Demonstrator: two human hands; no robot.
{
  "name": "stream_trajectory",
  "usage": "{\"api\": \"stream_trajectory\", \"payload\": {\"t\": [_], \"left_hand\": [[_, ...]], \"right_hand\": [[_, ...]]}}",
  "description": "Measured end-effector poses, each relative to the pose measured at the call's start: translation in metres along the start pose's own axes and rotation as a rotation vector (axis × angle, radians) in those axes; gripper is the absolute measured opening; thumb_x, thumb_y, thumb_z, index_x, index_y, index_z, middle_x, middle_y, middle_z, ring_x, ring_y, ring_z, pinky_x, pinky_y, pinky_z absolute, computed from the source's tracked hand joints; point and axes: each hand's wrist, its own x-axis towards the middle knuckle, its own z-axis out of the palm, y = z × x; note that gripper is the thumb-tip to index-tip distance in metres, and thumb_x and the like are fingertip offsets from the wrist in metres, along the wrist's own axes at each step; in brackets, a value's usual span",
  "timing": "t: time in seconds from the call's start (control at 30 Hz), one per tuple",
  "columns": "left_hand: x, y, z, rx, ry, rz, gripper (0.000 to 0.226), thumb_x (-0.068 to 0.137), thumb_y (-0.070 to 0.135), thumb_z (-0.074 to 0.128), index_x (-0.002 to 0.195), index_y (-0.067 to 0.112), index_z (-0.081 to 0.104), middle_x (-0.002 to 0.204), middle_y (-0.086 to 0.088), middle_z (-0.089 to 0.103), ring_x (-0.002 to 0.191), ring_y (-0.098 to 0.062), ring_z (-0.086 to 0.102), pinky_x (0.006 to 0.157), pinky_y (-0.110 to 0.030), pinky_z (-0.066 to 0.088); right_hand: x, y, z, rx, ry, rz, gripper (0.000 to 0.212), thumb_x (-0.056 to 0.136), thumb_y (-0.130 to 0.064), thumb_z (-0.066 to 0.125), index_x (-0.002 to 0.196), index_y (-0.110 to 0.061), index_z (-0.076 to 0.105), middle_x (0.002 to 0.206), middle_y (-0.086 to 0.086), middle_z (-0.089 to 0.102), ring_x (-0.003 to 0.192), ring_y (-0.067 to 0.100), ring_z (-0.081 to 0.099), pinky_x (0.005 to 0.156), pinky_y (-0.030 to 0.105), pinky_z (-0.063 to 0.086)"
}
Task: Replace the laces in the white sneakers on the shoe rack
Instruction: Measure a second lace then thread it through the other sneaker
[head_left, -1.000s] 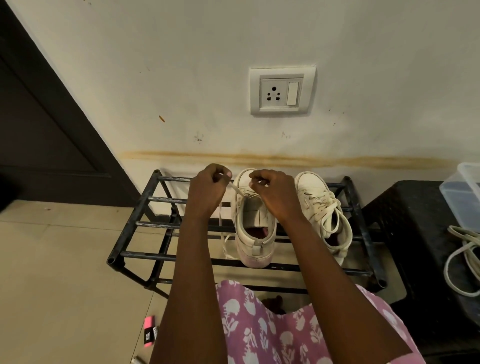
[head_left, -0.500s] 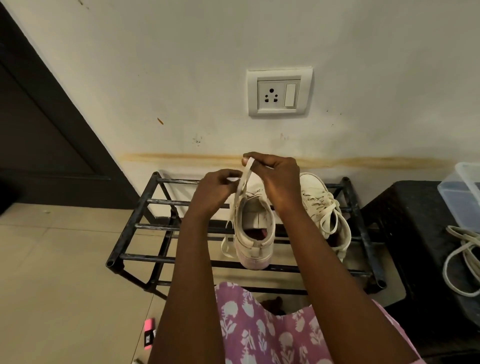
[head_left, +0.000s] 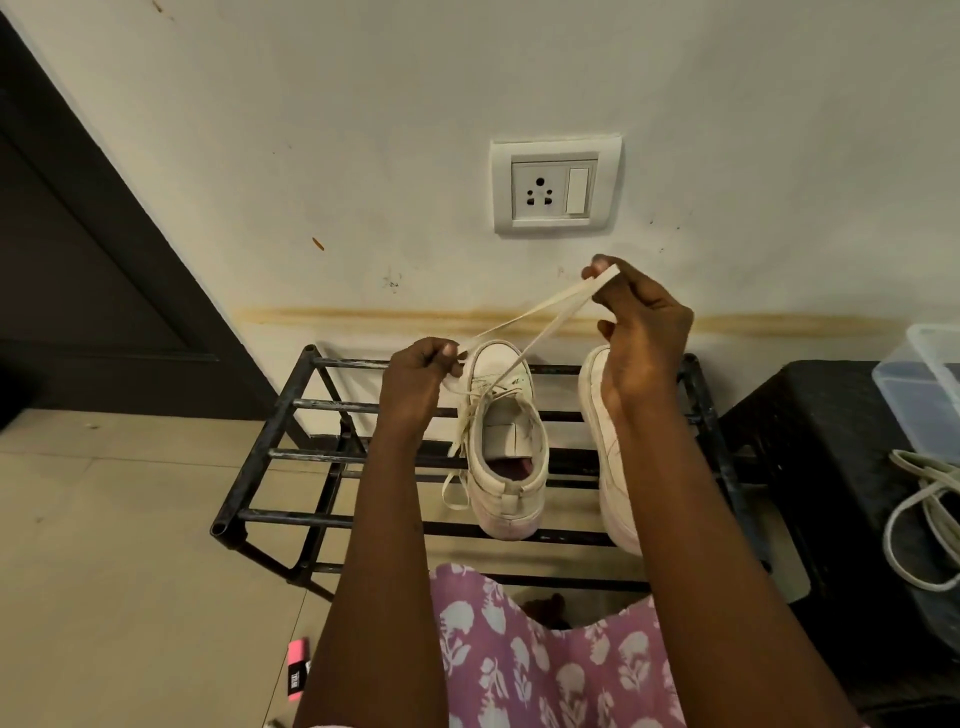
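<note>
No brand is showing on either sneaker, and the print on the pink tag (head_left: 298, 670) lying on the floor is too small to read. The left sneaker (head_left: 506, 441) is sitting heel-toward-camera on the black rack (head_left: 270, 454), its mouth open and a pinkish insole showing inside. Its lace (head_left: 524, 317) is stretching up in a flat loop, and both hands are on it: the left hand (head_left: 415, 379) is pinching one strand just beside the toe, the right hand (head_left: 641, 325) is pinching the top of the loop, raised high over the shoe. The right sneaker (head_left: 605, 441) is standing beside it, mostly behind the right forearm. Off to the right, a clear tub (head_left: 922, 384) is resting on a black stool (head_left: 810, 441); its contents are not making themselves out. More pale laces (head_left: 930, 519) are lying coiled on the stool just beside the tub.
</note>
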Motion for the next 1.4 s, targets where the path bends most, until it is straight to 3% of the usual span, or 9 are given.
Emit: {"api": "stream_trajectory", "payload": {"t": [0.17,0.4,0.57,0.7,0.9,1.13,1.2,1.3,1.4], "left_hand": [[0.005,-0.014,-0.006,-0.01,0.198,-0.265,0.038,0.102,0.019,0.033,0.071,0.02,0.055,0.076,0.006,0.055,0.07,-0.007,0.043,0.078,-0.029,0.033],[0.004,-0.029,-0.017,-0.576,0.213,-0.761,0.03,0.097,0.014,0.037,0.072,0.021,0.054,0.077,0.008,0.061,0.073,-0.009,0.05,0.099,-0.047,0.029],[0.003,-0.018,-0.016,-0.171,0.156,-0.544,0.018,0.097,0.017,0.045,0.096,0.011,0.062,0.112,-0.007,0.063,0.095,-0.016,0.055,0.096,-0.038,0.033],[-0.002,0.005,-0.01,0.012,-0.024,-0.136,0.043,0.093,0.022,0.056,0.135,0.015,0.05,0.132,-0.004,0.056,0.117,-0.011,0.05,0.098,-0.024,0.038],[-0.017,0.047,0.039,-0.098,-0.275,0.13,0.031,0.089,0.016,0.062,0.12,0.021,0.063,0.114,0.003,0.067,0.104,-0.003,0.061,0.092,-0.018,0.048],[-0.016,0.046,0.041,-0.055,-0.221,0.16,0.014,0.093,0.012,0.054,0.09,0.008,0.067,0.072,0.004,0.063,0.066,-0.002,0.058,0.069,-0.015,0.046],[-0.014,0.046,0.033,-0.015,-0.157,0.159,0.018,0.096,0.013,0.051,0.083,0.016,0.064,0.073,0.009,0.061,0.067,-0.002,0.054,0.07,-0.018,0.044],[-0.008,0.04,0.019,0.096,-0.02,0.158,0.022,0.098,0.017,0.047,0.082,0.023,0.061,0.088,0.006,0.064,0.079,-0.011,0.051,0.075,-0.03,0.042],[-0.005,0.037,0.004,0.218,0.146,0.252,0.019,0.098,0.017,0.047,0.096,0.012,0.066,0.1,-0.006,0.064,0.086,-0.011,0.05,0.075,-0.023,0.035]], "right_hand": [[0.011,-0.01,-0.017,0.037,0.144,0.047,0.01,0.082,-0.016,0.069,0.078,-0.025,0.073,0.075,-0.009,0.07,0.078,0.011,0.056,0.065,0.025,0.036],[0.026,-0.018,-0.042,0.173,0.284,0.023,0.008,0.082,-0.007,0.068,0.081,-0.014,0.072,0.071,-0.003,0.07,0.072,0.01,0.064,0.064,0.022,0.048],[0.027,-0.012,-0.041,0.053,0.234,0.118,0.012,0.079,-0.006,0.069,0.077,-0.017,0.072,0.062,-0.007,0.068,0.071,0.012,0.058,0.065,0.024,0.044],[0.015,-0.004,-0.022,0.022,0.028,0.167,0.019,0.08,0.007,0.061,0.079,-0.009,0.07,0.061,-0.008,0.068,0.065,0.006,0.061,0.058,0.017,0.044],[-0.008,0.004,0.006,0.029,-0.146,0.168,0.015,0.077,0.008,0.065,0.079,-0.006,0.07,0.061,-0.007,0.069,0.059,0.0,0.063,0.051,0.011,0.046],[-0.01,0.006,0.007,0.043,-0.141,0.234,0.01,0.076,-0.002,0.07,0.077,-0.011,0.071,0.064,-0.008,0.069,0.065,0.006,0.063,0.056,0.017,0.046],[-0.006,0.006,0.005,0.086,-0.11,0.25,0.008,0.071,-0.01,0.075,0.077,-0.016,0.073,0.074,-0.006,0.07,0.081,0.014,0.062,0.068,0.027,0.048],[0.0,0.004,0.001,0.185,-0.066,0.272,0.007,0.077,-0.008,0.072,0.082,-0.014,0.072,0.076,-0.004,0.067,0.068,0.008,0.053,0.052,0.018,0.042],[0.003,0.003,-0.003,0.226,-0.015,0.267,0.007,0.079,-0.007,0.072,0.081,-0.013,0.071,0.068,-0.004,0.065,0.061,0.006,0.051,0.054,0.02,0.041]]}}
